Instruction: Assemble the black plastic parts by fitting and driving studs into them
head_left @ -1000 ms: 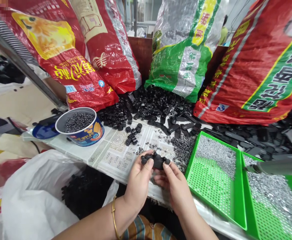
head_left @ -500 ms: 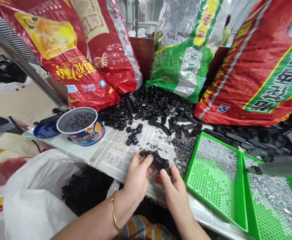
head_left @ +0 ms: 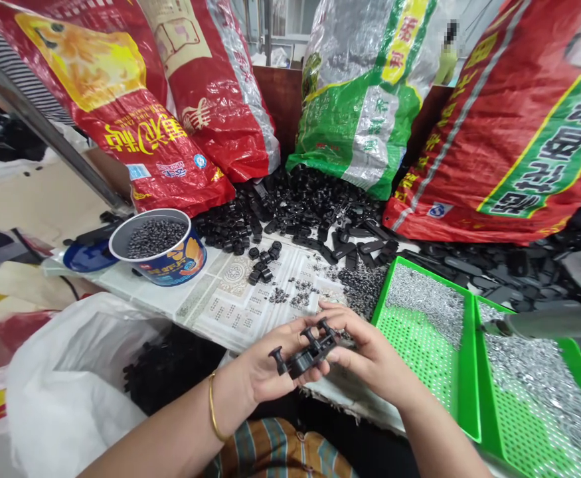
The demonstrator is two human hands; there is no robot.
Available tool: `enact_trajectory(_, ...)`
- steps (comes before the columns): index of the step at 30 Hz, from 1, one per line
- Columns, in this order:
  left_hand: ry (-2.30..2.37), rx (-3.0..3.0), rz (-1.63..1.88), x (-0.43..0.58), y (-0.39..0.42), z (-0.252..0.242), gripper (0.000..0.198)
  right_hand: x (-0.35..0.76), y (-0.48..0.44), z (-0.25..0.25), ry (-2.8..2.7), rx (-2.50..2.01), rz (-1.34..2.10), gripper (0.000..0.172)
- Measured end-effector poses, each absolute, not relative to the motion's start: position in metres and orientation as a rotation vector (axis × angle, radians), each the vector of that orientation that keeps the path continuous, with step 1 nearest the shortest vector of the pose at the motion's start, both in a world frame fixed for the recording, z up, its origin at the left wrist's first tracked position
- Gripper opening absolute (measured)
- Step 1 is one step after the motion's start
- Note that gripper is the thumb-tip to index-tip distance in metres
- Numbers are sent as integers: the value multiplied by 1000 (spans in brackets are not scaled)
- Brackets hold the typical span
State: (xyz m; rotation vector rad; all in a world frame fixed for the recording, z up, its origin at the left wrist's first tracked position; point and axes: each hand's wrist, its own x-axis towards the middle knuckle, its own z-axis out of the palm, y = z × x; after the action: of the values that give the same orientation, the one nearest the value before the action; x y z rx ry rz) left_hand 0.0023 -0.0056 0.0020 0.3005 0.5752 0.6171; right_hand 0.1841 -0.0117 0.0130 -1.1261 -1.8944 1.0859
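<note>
A black plastic part (head_left: 304, 360) with several flared pegs standing up from it lies across the fingers of my left hand (head_left: 265, 368), over the table's front edge. My right hand (head_left: 372, 355) grips its right end between thumb and fingers. Some of my fingertips are hidden beneath the part. Just beyond my hands, tiny dark pieces (head_left: 295, 292) are scattered on the patterned table cover (head_left: 228, 312). A small group of black roller-like parts (head_left: 263, 265) sits a little farther back.
Green perforated trays (head_left: 419, 332) of small silvery pieces stand at right, beneath a grey tool barrel (head_left: 544, 325). A blue tub (head_left: 180, 259) of tiny dark pieces is at left. Large printed sacks (head_left: 360, 119) line the back behind heaped black parts. A white bag (head_left: 71, 385) hangs open lower left.
My hands have come nearer to me with the black part and turned it, so its pegs now point upward. My right hand has swung round to its right end.
</note>
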Motion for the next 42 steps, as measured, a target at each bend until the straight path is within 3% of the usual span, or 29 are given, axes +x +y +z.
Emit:
enact_trajectory(5,880,728,949,-18,5,8,24,193,-15,16,-1977,-1313,718,10)
enact_trajectory(8,979,1254,901,-26,8,15,24,192,-16,18,-2033,-1312,582,11)
enact_trajectory(12,1070,1727,907,-25,6,19,8,189,-18,18,-2046,-1280,532,10)
enact_trajectory(25,1042,1444,849,-19,-4,10,14,191,-28,10,-1895,-1268,652,9)
enact_trajectory(31,1073,1829,884,-20,-5,16,10,194,-28,6,-1845,-1262,706,9)
enact_trajectory(42,1045,1805,904,-17,-7,17,9,197,-29,2,-1871,-1250,671,11)
